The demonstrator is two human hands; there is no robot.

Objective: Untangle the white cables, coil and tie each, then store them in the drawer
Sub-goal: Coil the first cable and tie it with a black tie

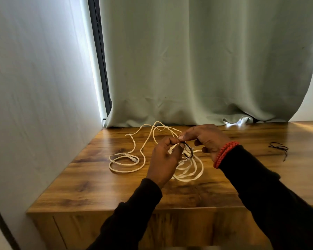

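So both hands are up over the middle of the wooden table [206, 192]; the left hand [163, 160] has its fingers curled round a bunch of white cable [190, 168], with a plug end poking out by the thumb; the right hand [204, 137] is pinching a dark elastic band [189, 150] between thumb and forefinger, right up against the left thumb, the other fingers loosely bent. The bundled loops hang down from the left hand and rest on the table just under both hands; a second stretch of loose cable [126, 165] sprawls to the left in a couple of big loops, running back toward the curtain [197, 60]. Red bracelet [224, 153] on the right wrist; more dark bands [279, 147] sit well off to the right on the table.
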